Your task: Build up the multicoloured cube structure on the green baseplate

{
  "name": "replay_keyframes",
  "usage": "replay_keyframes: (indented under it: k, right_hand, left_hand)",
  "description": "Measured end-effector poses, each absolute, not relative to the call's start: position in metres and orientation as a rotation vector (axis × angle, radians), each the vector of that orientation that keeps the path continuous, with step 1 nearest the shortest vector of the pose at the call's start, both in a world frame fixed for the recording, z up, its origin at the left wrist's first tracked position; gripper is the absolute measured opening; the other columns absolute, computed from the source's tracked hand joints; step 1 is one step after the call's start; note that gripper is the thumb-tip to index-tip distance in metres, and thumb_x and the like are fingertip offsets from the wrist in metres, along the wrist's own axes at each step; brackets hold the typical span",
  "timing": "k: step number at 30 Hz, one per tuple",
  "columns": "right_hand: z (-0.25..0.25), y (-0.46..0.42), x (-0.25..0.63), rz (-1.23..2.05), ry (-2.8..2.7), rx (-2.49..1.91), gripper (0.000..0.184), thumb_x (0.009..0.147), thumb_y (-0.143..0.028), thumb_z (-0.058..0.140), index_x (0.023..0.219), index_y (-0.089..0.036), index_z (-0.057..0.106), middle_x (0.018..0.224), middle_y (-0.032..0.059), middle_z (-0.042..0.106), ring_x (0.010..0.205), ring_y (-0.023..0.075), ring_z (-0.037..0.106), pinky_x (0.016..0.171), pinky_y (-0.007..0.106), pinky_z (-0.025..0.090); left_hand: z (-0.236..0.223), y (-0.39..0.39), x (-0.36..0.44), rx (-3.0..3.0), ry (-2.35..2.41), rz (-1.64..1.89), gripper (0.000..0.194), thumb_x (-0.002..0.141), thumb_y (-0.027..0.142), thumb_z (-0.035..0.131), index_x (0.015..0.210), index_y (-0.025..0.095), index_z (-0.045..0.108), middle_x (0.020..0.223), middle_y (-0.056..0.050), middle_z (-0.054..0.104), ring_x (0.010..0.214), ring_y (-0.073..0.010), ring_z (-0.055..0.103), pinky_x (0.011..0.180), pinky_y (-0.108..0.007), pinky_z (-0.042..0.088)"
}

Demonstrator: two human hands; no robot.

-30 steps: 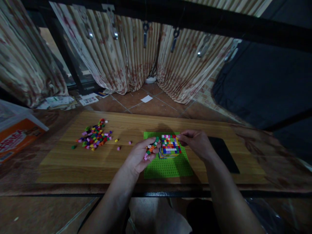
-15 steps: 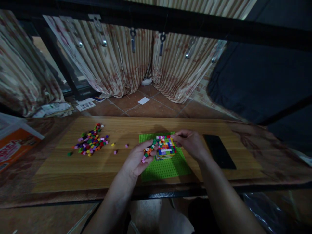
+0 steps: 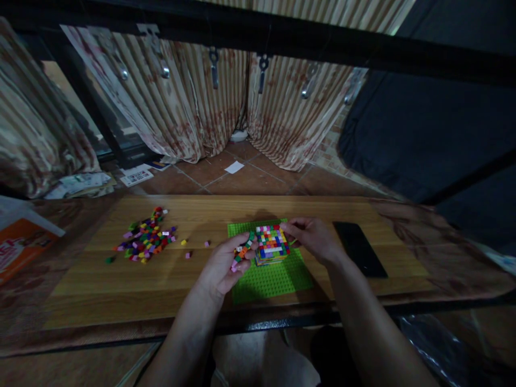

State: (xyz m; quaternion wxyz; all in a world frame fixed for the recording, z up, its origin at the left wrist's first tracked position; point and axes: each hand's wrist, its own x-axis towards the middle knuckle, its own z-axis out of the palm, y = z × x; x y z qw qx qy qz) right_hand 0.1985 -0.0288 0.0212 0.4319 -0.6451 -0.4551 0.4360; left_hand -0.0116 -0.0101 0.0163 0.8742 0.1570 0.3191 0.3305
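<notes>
Here you are, both bare hands at the block of building bricks (image 3: 271, 242), which sits on the far half of the green studded baseplate (image 3: 274, 282). Its top is a patchwork of red, white, orange, blue and yellow, with a white strip near the edge closest to you, and stacked layers show along its near side.

Your left hand (image 3: 222, 263), palm up and half curled, holds a small batch of loose bricks (image 3: 242, 250), green, orange, white and pink, just beside the block's left side. Over on the right, your right hand (image 3: 312, 236) comes in with thumb and forefinger drawn narrow at the block's far right corner; whether a brick is pinched between them, you cannot tell from this view.

Out to the left on the wooden board (image 3: 161, 293) lies a mixed heap of bricks (image 3: 145, 239), with a green brick (image 3: 108, 260) at its outer side. Between heap and baseplate, a yellow brick (image 3: 184, 242) and two pink ones lie apart from each other. Past your right wrist, a flat black device (image 3: 359, 250) rests on the board, and an orange-and-white container (image 3: 26, 239) stands at far left.
</notes>
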Motion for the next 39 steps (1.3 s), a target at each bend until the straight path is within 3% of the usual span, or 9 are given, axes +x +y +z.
replay_keyframes:
  k: [6,21,31,39]
  right_hand:
    - [0.02,-0.028,0.195,1.074,-1.034,-1.637,0.043,0.052,-0.056,0.081,0.063,-0.016,0.068,0.056,-0.001,0.061,0.049,0.0099,0.054,0.044,0.022,0.046]
    - [0.02,-0.028,0.192,1.026,-1.053,-1.657,0.039,0.057,-0.053,0.079,0.066,-0.016,0.072,0.057,0.0006,0.065,0.049,0.0105,0.055,0.044,0.023,0.046]
    - [0.026,-0.027,0.186,1.014,-1.02,-1.68,0.039,0.051,-0.051,0.082,0.062,-0.016,0.071,0.053,-0.0001,0.063,0.046,0.0101,0.053,0.042,0.022,0.045]
    - [0.018,-0.027,0.189,1.033,-1.061,-1.651,0.038,0.058,-0.055,0.077,0.06,-0.018,0.068,0.054,-0.0002,0.063,0.049,0.0123,0.055,0.045,0.024,0.045]
  left_hand:
    - [0.015,-0.01,-0.011,0.344,0.659,0.685,0.009,0.085,0.013,0.052,0.079,0.008,0.057,0.068,-0.002,0.053,0.044,-0.0012,0.043,0.028,-0.009,0.02]
    - [0.017,-0.011,-0.009,0.317,0.676,0.687,0.012,0.089,0.011,0.045,0.08,0.009,0.053,0.068,-0.002,0.052,0.042,-0.0012,0.043,0.027,-0.009,0.019]
    - [0.017,-0.011,-0.009,0.31,0.668,0.677,0.011,0.089,0.011,0.046,0.08,0.009,0.053,0.07,-0.002,0.051,0.042,-0.0014,0.043,0.027,-0.009,0.02]
    - [0.018,-0.011,-0.012,0.334,0.673,0.666,0.013,0.088,0.011,0.046,0.079,0.009,0.054,0.069,-0.002,0.051,0.043,-0.0012,0.042,0.027,-0.008,0.02]
